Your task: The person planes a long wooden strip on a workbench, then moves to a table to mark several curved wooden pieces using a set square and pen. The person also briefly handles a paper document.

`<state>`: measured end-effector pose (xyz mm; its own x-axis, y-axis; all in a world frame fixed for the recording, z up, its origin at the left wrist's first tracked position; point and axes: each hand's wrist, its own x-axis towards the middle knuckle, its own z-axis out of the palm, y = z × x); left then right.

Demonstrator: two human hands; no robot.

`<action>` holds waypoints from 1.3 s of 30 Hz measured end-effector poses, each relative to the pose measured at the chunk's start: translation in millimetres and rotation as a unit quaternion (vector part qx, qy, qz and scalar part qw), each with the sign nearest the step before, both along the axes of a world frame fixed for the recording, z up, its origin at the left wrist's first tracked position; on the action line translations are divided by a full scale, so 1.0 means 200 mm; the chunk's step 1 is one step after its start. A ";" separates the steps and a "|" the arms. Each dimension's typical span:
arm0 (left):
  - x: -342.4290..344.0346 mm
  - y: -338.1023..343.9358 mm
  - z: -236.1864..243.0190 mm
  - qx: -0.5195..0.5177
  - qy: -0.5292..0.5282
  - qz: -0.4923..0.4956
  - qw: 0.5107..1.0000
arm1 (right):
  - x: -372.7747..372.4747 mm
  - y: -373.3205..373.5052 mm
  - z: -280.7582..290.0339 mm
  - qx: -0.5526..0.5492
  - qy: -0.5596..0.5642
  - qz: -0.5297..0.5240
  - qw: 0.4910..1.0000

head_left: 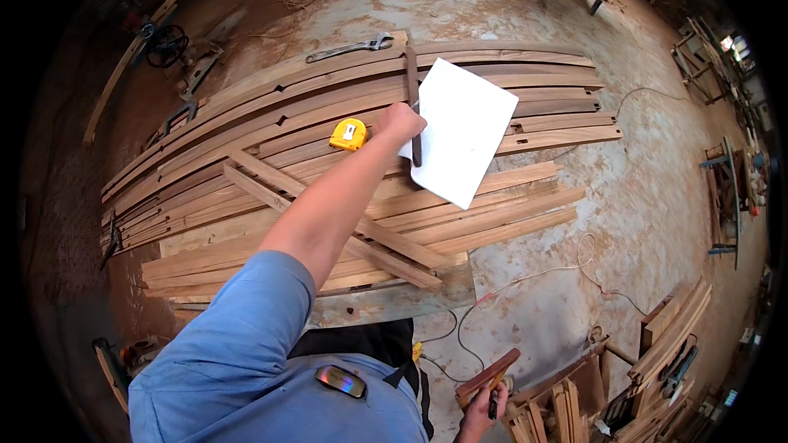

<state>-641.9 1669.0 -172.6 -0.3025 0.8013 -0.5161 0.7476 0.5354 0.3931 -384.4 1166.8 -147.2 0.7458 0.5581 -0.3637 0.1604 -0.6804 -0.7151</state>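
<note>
My left hand (400, 124) reaches over the stacked boards with its fingers closed at a narrow dark wooden strip (413, 74). Whatever they pinch is hidden. Beneath that strip, a white sheet (466, 131) lies tilted across the boards (328, 86), with its left corner showing beside my hand. Just left of the hand sits a yellow tape measure (349, 134). Low on the right, my right hand (474, 420) grips a short reddish-brown wooden piece (490, 375). A small black object (492, 406) also shows at its fingers.
An adjustable wrench (351, 47) rests on the far boards. Two narrow slats (386, 258) cross the nearer planks diagonally. A cable (525, 279) loops over the floor on the right. More wood pieces (566, 410) stand at the lower right, and a black handwheel (167, 45) is at the far left.
</note>
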 end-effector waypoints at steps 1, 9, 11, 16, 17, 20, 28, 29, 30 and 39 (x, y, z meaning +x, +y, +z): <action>-0.03 -0.01 -0.02 0.019 -0.001 0.007 1.000 | -0.01 0.01 -0.01 -0.002 0.008 -0.001 1.000; -0.37 -0.19 0.11 0.211 0.018 -0.132 0.968 | 0.00 0.08 0.04 0.029 0.030 -0.015 0.999; -0.47 -0.21 0.07 0.194 0.118 -0.199 0.953 | -0.02 0.08 0.09 0.042 0.023 -0.028 0.998; -0.74 -0.24 -0.08 0.186 -0.012 -0.195 0.963 | -0.04 0.15 0.16 0.149 -0.036 0.054 0.987; -0.72 -0.25 -0.02 0.120 -0.070 -0.170 0.975 | -0.05 0.15 0.15 0.148 -0.053 0.056 0.986; -0.76 -0.19 0.00 -0.013 -0.126 -0.147 0.981 | -0.08 0.11 0.20 0.114 -0.037 0.049 0.992; -0.80 -0.17 -0.12 0.038 -0.146 -0.189 0.970 | -0.22 -0.15 0.26 0.121 -0.084 -0.011 0.989; -0.82 -0.17 -0.11 0.026 -0.147 -0.183 0.972 | -0.21 -0.16 0.25 0.132 -0.058 -0.040 0.989; -0.83 -0.17 -0.09 0.014 -0.149 -0.174 0.973 | -0.18 -0.17 0.24 0.139 -0.082 -0.043 0.986; -0.85 -0.27 0.08 0.032 -0.184 -0.030 0.982 | 0.41 -0.12 0.23 0.172 -0.004 -0.143 0.975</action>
<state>-812.8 1614.0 -157.0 -0.0570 0.8463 -0.5296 0.5778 0.4606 0.6738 -301.9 1143.7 -101.9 0.8910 0.4145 -0.1854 0.0052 -0.4176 -0.9086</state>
